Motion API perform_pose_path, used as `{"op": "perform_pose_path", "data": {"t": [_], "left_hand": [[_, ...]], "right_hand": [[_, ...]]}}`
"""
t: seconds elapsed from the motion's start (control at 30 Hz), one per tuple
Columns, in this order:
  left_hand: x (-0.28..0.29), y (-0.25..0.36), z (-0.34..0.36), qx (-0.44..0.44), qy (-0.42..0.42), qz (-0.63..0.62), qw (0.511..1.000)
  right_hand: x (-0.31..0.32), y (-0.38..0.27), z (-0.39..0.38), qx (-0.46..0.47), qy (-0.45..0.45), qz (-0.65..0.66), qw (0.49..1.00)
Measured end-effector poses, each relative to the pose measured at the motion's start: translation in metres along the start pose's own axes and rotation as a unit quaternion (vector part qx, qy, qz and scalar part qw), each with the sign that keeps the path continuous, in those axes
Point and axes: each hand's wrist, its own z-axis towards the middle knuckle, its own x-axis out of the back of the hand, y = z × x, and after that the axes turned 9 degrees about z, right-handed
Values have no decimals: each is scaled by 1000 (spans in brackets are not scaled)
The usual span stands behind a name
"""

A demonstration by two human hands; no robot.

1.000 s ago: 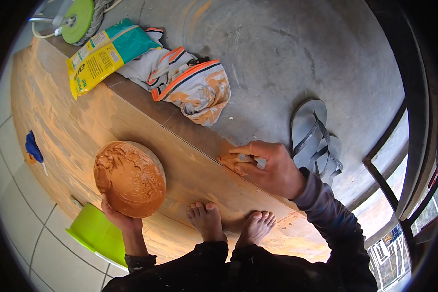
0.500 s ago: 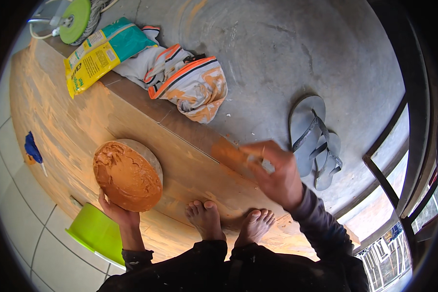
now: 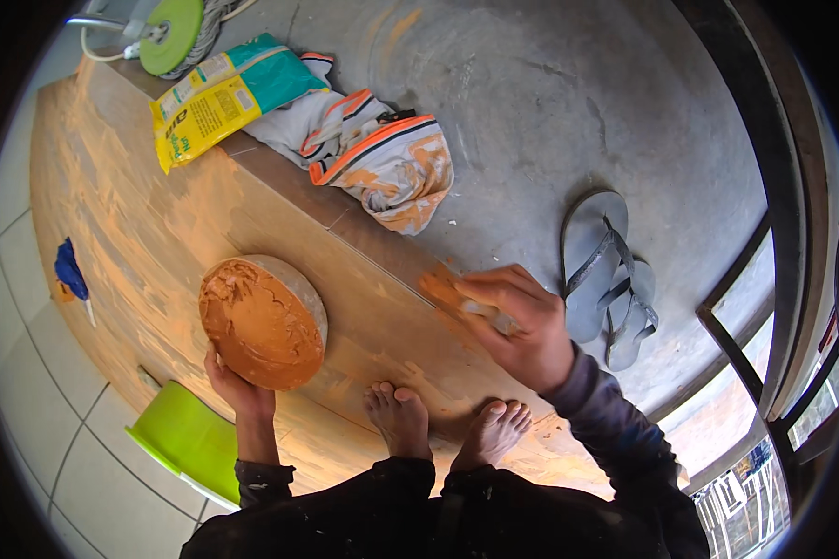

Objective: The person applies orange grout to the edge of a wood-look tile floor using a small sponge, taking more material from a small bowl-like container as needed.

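The left hand (image 3: 241, 387) grasps the near side of a round, shallow bowl (image 3: 314, 296) with a greyish outer wall, tipped so that its thick orange-brown paste (image 3: 263, 326) faces up toward the camera. The right hand (image 3: 536, 331) pinches a small, pale tool (image 3: 480, 309), mostly hidden by the fingers, beside an orange-brown smear (image 3: 441, 285) along the edge of the brown, wood-look step (image 3: 364, 298). The bowl is above this step, left of two bare feet (image 3: 401, 424). On the grey concrete floor (image 3: 522, 140) lie dark grey rubber flip-flops (image 3: 587, 270), right of the hand. Farther off, a yellow-and-teal plastic packet (image 3: 238, 98) rests partly on a crumpled, orange-stained white cloth (image 3: 396, 177). A bright green plastic tub (image 3: 187, 438) sits near the left forearm.
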Motion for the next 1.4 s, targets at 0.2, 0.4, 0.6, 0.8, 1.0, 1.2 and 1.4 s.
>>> {"op": "perform_pose_path", "data": {"t": [0.2,0.4,0.6,0.8,1.0,1.2,1.4], "left_hand": [[-3,-1,5,-6,-18,-4,1000],[4,-1,0,-23,-19,-20,999],[-3,-3,9,-38,-11,55,998],[-5,34,-1,-192,88,413,886],[-186,75,-3,-472,-107,659,576],[-252,94,66,-551,-37,802,227],[-228,146,95,-472,9,850,235]], "right_hand": [[-57,2,16,155,10,-134,979],[-43,-18,-10,95,-28,-112,989],[-45,-4,37,136,35,-156,978],[-10,-4,-12,92,-9,-145,985],[-1,-13,9,-34,129,38,990],[8,5,10,-10,165,128,978],[21,8,82,-146,-31,301,942]]}}
